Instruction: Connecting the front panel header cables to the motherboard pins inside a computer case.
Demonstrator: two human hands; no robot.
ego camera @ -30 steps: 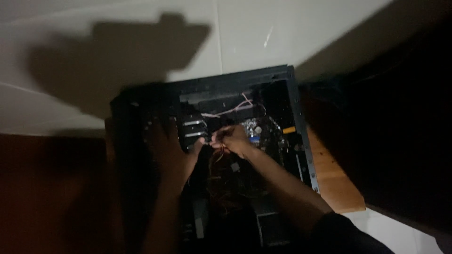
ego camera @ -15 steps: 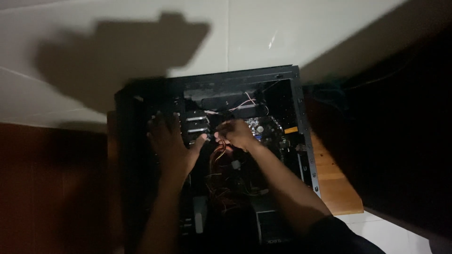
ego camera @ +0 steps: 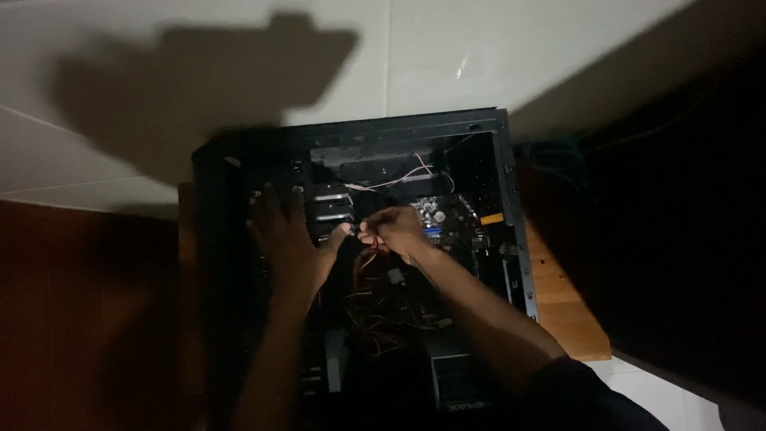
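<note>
Dim scene, lit by a single source from the near side that whitens the far floor tiles (ego camera: 479, 56) and throws a hard, dark shadow (ego camera: 207, 88) across them at far left. The right side sinks to near black. Inside the open computer case (ego camera: 503, 160) detail is murky; the left hand (ego camera: 287, 243) smears with motion blur.

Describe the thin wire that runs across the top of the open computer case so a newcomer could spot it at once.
Find the black case lying open on the pale floor. Above the right hand, a thin pale wire loops across the dark upper bay. The other wires, lower down, are orange and bunched.
</note>
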